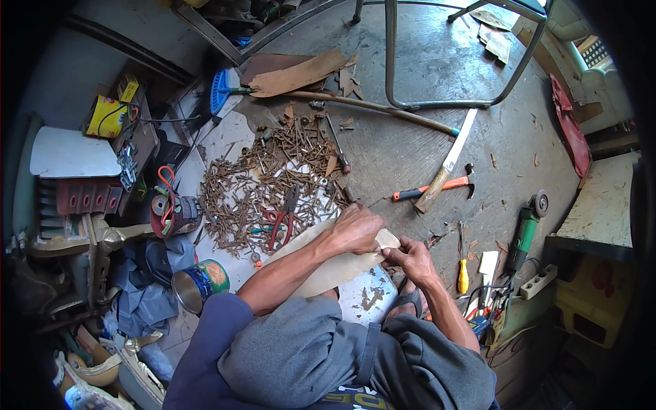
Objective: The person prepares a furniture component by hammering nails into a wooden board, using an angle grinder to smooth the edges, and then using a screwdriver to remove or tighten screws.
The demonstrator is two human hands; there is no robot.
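Observation:
A pale cream sheet (335,273), thin and bendable, lies across my lap under my left forearm; its exact material cannot be told. My left hand (360,229) is closed over its upper part, knuckles up, with the fingertips hidden. Beside it, my right hand (411,261) pinches the sheet's right end between thumb and fingers, where the edge curls up. Just past my left hand spreads a large heap of rusty nails and screws (239,198). Red-handled pliers (280,229) rest on that heap.
A claw hammer (437,188) and a wooden-handled saw or long blade (447,164) lie ahead on the right. Further right are a green angle grinder (525,236), a yellow screwdriver (463,273) and cables. An open tin (198,287) is at left; a metal-legged chair (391,68) stands ahead.

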